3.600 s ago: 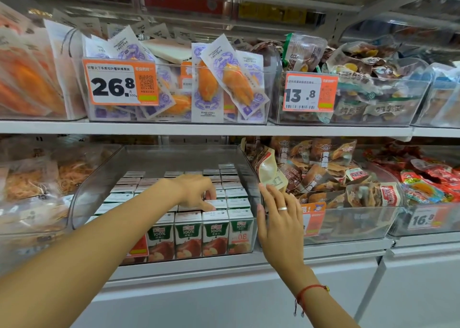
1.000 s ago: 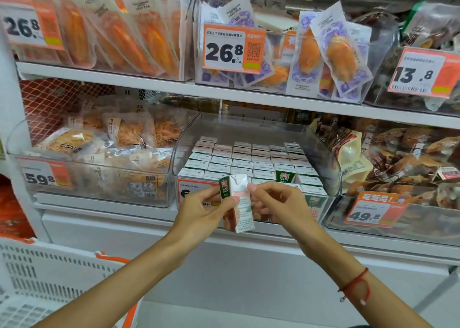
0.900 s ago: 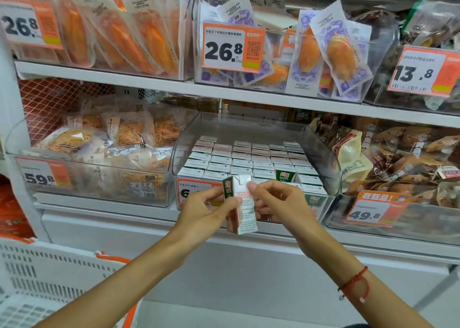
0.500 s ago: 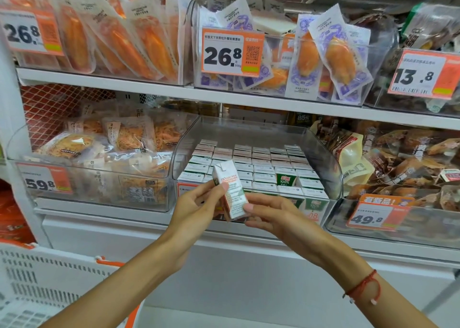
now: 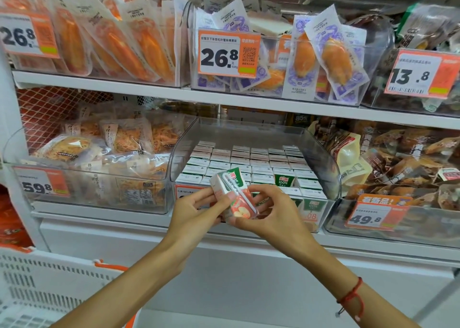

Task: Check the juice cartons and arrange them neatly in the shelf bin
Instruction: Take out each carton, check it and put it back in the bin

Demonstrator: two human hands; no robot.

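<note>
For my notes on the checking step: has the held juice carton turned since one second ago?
Yes. The juice carton was upright before the shelf bin; now it tilts, top leaning left.

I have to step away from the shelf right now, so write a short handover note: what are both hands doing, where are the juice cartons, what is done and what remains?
Left hand and right hand both grip one juice carton, tilted, in front of the clear shelf bin.
The other cartons stand in tidy rows inside the bin; one gap shows near the front right.
Done: one carton pulled out for checking.
Left: finish checking it, set it back, probably in that gap, and check the rest.
</note>
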